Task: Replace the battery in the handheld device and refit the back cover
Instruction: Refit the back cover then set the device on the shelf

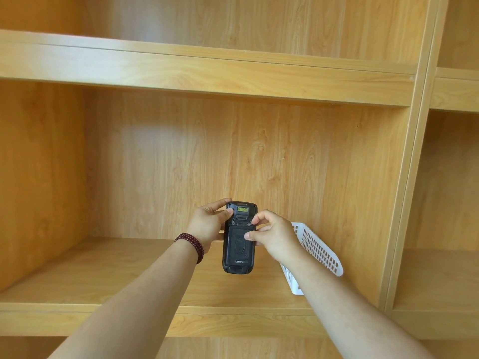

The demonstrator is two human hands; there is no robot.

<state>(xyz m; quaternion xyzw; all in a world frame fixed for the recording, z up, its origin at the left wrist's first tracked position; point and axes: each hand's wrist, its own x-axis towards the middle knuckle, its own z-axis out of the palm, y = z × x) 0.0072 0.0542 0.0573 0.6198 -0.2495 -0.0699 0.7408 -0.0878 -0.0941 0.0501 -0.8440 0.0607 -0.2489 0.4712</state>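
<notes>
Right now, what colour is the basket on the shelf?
White, with a perforated side: basket, head view.

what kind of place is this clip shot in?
Probably an indoor storeroom or office, facing built-in wooden shelving with mostly bare compartments. A white perforated plastic basket sits on the shelf, and the left hand and right hand hold a black handheld device of the scanner type.

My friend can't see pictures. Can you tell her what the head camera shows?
Two bare hands hold a black handheld device back-side up before wooden shelves; the right hand pinches a latch on its back cover. A white basket sits behind.
</notes>
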